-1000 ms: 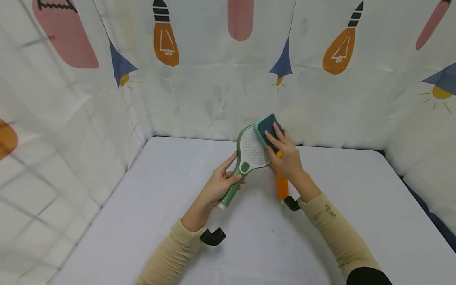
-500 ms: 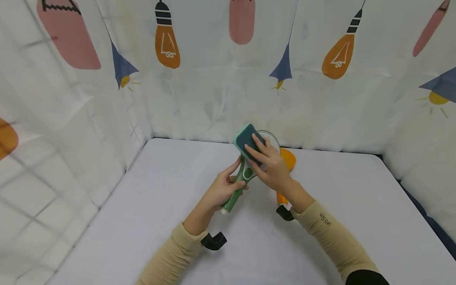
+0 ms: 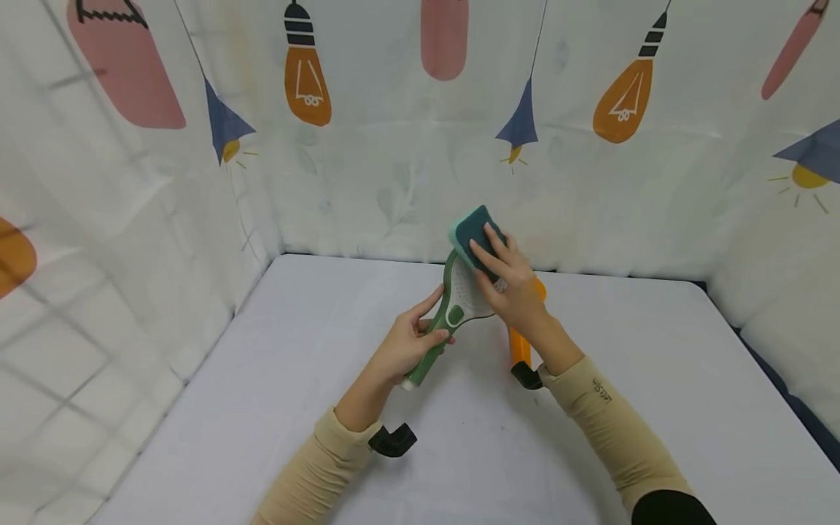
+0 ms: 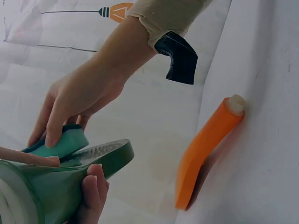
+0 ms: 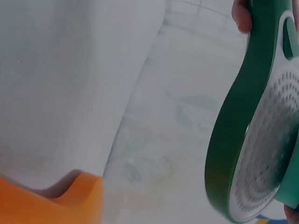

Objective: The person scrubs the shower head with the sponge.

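A green shower head (image 3: 455, 299) with a white, nozzle-studded face is held up above the table, its handle gripped by my left hand (image 3: 410, 346). My right hand (image 3: 518, 288) holds a two-tone teal sponge (image 3: 474, 239) against that face, covering its upper part. In the left wrist view the sponge (image 4: 70, 142) sits between the right thumb and fingers, on the nozzle side. The right wrist view shows the nozzle face (image 5: 264, 154) up close, with the sponge at the frame's edge. An orange shower head (image 3: 520, 346) lies on the table, partly hidden behind my right hand.
A white-covered table (image 3: 315, 364) spreads beneath both arms. Behind and at the sides hangs a pale curtain (image 3: 394, 168) printed with bulbs and lamps. Black wrist mounts (image 3: 392, 440) stick out from both sleeves.
The sponge slid down-left across the shower head's face towards the handle, then back up and right to its upper part. My left hand has kept its hold, with the shower head shifting slightly.
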`<state>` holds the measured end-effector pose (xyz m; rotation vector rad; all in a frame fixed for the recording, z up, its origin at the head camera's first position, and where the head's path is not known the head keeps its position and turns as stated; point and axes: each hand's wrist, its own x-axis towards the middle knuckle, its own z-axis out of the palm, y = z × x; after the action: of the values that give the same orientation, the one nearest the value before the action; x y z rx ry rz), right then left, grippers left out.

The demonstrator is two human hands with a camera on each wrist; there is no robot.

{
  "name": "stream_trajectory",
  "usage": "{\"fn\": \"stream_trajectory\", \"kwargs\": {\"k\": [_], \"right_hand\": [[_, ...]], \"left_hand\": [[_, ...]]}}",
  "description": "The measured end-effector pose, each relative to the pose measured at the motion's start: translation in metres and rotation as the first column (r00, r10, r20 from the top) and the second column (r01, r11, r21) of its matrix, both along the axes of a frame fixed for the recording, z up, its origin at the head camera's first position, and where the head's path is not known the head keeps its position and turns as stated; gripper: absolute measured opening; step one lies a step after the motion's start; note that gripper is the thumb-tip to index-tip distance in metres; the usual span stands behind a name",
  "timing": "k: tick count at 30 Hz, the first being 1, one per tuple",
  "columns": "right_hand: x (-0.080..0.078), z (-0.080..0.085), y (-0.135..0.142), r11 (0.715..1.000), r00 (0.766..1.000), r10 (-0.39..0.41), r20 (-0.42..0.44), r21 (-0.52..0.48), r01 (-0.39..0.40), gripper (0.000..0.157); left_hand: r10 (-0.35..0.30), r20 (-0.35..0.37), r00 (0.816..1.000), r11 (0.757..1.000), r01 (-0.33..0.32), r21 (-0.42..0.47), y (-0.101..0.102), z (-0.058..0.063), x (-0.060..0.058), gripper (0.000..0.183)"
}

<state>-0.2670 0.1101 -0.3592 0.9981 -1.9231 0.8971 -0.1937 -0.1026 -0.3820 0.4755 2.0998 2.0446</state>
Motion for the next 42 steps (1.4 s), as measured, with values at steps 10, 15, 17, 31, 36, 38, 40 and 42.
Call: {"fn": "stream_trajectory", "kwargs": {"k": [10, 15, 17, 31, 36, 38, 40, 42], "right_hand": [[-0.006, -0.011, 0.026, 0.988, 0.965, -0.092, 0.247, -0.099, 0.120, 0.047], [-0.001, -0.022, 0.015, 0.999, 0.994, -0.020, 0.107, -0.032, 0.023, 0.048], [0.001, -0.026, 0.008, 0.999, 0.999, 0.042, 0.027, 0.006, -0.043, 0.048], [0.006, -0.026, 0.009, 0.985, 0.993, 0.121, -0.018, 0.126, -0.118, 0.049], [-0.001, -0.021, 0.021, 0.999, 0.997, -0.012, 0.077, 0.034, 0.009, 0.047], [-0.001, -0.020, 0.023, 0.998, 0.990, -0.063, 0.126, -0.011, 0.065, 0.046], [-0.001, -0.021, 0.023, 0.995, 0.984, -0.086, 0.156, -0.043, 0.094, 0.046], [0.001, -0.022, 0.021, 0.995, 0.985, -0.073, 0.156, -0.050, 0.082, 0.047]], "left_hand": [[0.055, 0.018, 0.998, 0.997, -0.056, 0.050, -0.007, 0.005, -0.002, 0.075], [0.070, 0.043, 0.997, 0.995, -0.073, 0.073, -0.009, 0.006, -0.003, 0.075], [0.084, 0.045, 0.995, 0.993, -0.088, 0.083, -0.012, 0.006, -0.004, 0.075], [0.088, 0.059, 0.994, 0.985, -0.095, 0.141, -0.023, 0.014, -0.006, 0.075], [0.084, 0.077, 0.993, 0.984, -0.095, 0.151, -0.023, 0.014, -0.005, 0.075], [0.083, 0.086, 0.993, 0.983, -0.096, 0.159, -0.023, 0.015, -0.005, 0.076], [0.084, 0.090, 0.992, 0.981, -0.098, 0.166, -0.023, 0.016, -0.005, 0.076], [0.091, 0.087, 0.992, 0.980, -0.105, 0.169, -0.025, 0.017, -0.005, 0.076]]}}
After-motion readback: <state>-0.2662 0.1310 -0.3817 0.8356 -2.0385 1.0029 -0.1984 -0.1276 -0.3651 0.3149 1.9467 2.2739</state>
